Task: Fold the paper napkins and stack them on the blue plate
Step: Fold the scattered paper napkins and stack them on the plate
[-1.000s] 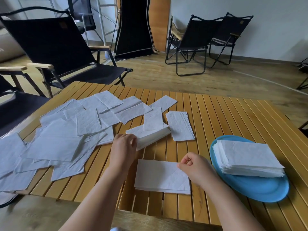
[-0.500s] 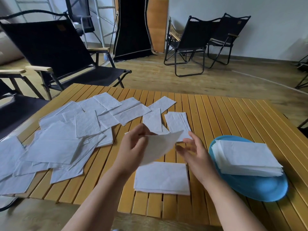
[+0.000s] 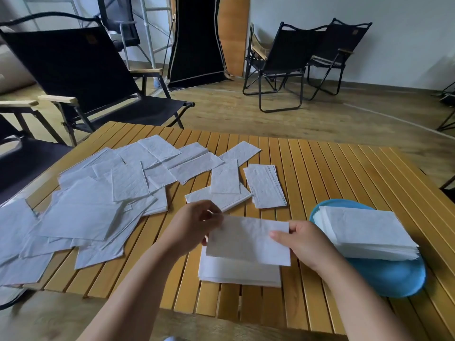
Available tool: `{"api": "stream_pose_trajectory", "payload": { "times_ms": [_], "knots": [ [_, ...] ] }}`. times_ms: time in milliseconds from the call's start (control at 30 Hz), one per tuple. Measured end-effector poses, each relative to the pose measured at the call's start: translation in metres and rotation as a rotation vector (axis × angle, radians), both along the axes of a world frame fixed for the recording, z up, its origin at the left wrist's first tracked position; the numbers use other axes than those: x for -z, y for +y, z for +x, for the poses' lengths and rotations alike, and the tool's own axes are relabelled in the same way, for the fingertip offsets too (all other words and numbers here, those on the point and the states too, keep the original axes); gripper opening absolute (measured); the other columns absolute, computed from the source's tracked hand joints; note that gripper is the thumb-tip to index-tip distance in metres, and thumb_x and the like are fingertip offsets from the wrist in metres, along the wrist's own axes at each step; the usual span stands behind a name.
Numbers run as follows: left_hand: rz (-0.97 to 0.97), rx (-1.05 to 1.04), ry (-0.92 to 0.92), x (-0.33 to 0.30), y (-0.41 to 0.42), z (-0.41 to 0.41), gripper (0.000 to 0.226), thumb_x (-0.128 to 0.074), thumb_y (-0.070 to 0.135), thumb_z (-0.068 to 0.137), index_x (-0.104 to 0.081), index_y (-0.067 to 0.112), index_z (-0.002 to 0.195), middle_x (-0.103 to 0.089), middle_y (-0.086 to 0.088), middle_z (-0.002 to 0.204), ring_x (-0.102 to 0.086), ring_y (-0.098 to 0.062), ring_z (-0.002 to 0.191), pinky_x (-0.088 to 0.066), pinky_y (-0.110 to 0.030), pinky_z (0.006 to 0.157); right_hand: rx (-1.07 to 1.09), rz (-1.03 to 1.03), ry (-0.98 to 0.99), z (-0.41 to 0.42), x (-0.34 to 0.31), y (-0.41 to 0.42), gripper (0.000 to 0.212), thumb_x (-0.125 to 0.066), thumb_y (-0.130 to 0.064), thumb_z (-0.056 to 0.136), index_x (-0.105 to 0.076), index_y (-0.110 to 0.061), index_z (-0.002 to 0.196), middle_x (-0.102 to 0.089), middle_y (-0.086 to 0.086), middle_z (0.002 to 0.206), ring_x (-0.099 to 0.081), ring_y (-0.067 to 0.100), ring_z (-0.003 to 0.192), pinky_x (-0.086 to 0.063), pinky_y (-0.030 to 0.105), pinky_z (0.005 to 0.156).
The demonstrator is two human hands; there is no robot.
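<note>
A white paper napkin (image 3: 248, 239) hangs above the table's near edge, stretched between both hands. My left hand (image 3: 190, 226) pinches its upper left corner, and my right hand (image 3: 304, 244) pinches its right edge with the thumb on top. Directly beneath it lies a small pile of folded napkins (image 3: 240, 273) on the slatted wooden table (image 3: 332, 173). To the right, the blue plate (image 3: 396, 276) carries a thick stack of folded napkins (image 3: 366, 232). Several loose napkins (image 3: 103, 198) are strewn over the table's left half.
More napkins lie mid-table: a short narrow pile (image 3: 266, 185) and a flatter one (image 3: 221, 199) beside it. A black folding chair (image 3: 81, 77) stands close behind the table's left side. Two further black chairs (image 3: 298, 62) stand by the far wall.
My left hand lifted a napkin from the mid-table pile and brought it toward me. My right hand opened, then took its right edge, so it now hangs flat over the near pile.
</note>
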State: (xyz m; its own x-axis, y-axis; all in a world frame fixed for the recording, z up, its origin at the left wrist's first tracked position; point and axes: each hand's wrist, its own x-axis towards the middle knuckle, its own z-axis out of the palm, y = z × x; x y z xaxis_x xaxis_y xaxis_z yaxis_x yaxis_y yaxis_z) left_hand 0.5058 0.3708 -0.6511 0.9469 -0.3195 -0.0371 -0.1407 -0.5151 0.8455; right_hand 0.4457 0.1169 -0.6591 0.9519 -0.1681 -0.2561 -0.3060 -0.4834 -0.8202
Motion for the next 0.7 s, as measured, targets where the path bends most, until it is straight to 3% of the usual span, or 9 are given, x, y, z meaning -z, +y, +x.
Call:
{"api": "stream_pose_trajectory", "payload": {
  "times_ms": [67, 267, 400, 467, 600, 700],
  "knots": [
    [0.119, 0.039, 0.021, 0.004, 0.003, 0.002, 0.004, -0.064, 0.020, 0.097, -0.068, 0.018, 0.096, -0.071, 0.003, 0.083, -0.062, -0.004, 0.053, -0.049, -0.017, 0.050, -0.054, -0.165, 0.053, -0.003, 0.002, 0.002, 0.019, -0.072, -0.035, 0.091, -0.071, -0.017, 0.088, -0.072, -0.003, 0.080, -0.067, 0.013, 0.071, -0.051, 0.025, 0.061],
    [0.337, 0.074, 0.043, 0.012, 0.008, 0.003, 0.005, -0.068, 0.025, 0.094, -0.065, 0.021, 0.094, -0.070, 0.000, 0.081, -0.062, -0.006, 0.058, -0.047, -0.014, 0.050, -0.070, -0.319, 0.065, -0.001, 0.014, 0.013, 0.035, -0.074, -0.046, 0.085, -0.070, -0.013, 0.092, -0.072, 0.009, 0.094, -0.069, 0.026, 0.087, -0.059, 0.039, 0.074],
    [0.421, 0.071, 0.000, 0.017, 0.007, 0.006, 0.005, -0.069, 0.027, 0.093, -0.065, 0.024, 0.094, -0.066, 0.005, 0.085, -0.062, -0.009, 0.069, -0.052, -0.020, 0.057, -0.065, -0.430, 0.085, -0.001, 0.016, 0.018, 0.036, -0.075, -0.048, 0.083, -0.059, -0.016, 0.076, -0.058, 0.002, 0.071, -0.055, 0.017, 0.065, -0.048, 0.032, 0.061],
    [0.435, 0.053, -0.016, 0.019, 0.007, 0.008, 0.010, -0.071, 0.030, 0.090, -0.063, 0.026, 0.096, -0.064, 0.006, 0.091, -0.061, -0.011, 0.077, -0.053, -0.024, 0.063, -0.045, -0.469, 0.103, -0.001, 0.018, 0.020, 0.036, -0.077, -0.048, 0.081, -0.057, -0.019, 0.076, -0.057, 0.000, 0.070, -0.054, 0.015, 0.065, -0.050, 0.031, 0.062],
    [0.467, 0.042, -0.073, 0.020, 0.006, 0.012, 0.030, -0.076, 0.031, 0.086, -0.057, 0.028, 0.110, -0.054, 0.009, 0.105, -0.051, -0.006, 0.083, -0.039, -0.015, 0.061, 0.008, -0.497, 0.108, 0.001, 0.015, 0.021, 0.038, -0.081, -0.047, 0.078, -0.052, -0.025, 0.088, -0.060, -0.005, 0.084, -0.058, 0.013, 0.075, -0.051, 0.027, 0.065],
    [0.472, 0.080, -0.087, 0.024, 0.006, 0.015, 0.027, -0.074, 0.030, 0.089, -0.062, 0.029, 0.113, -0.051, 0.010, 0.109, -0.050, -0.005, 0.087, -0.040, -0.014, 0.065, -0.001, -0.462, 0.096, 0.001, 0.016, 0.022, 0.051, -0.082, -0.045, 0.078, -0.045, -0.033, 0.110, -0.055, -0.011, 0.098, -0.059, 0.013, 0.091, -0.055, 0.026, 0.074]
  ]
}}
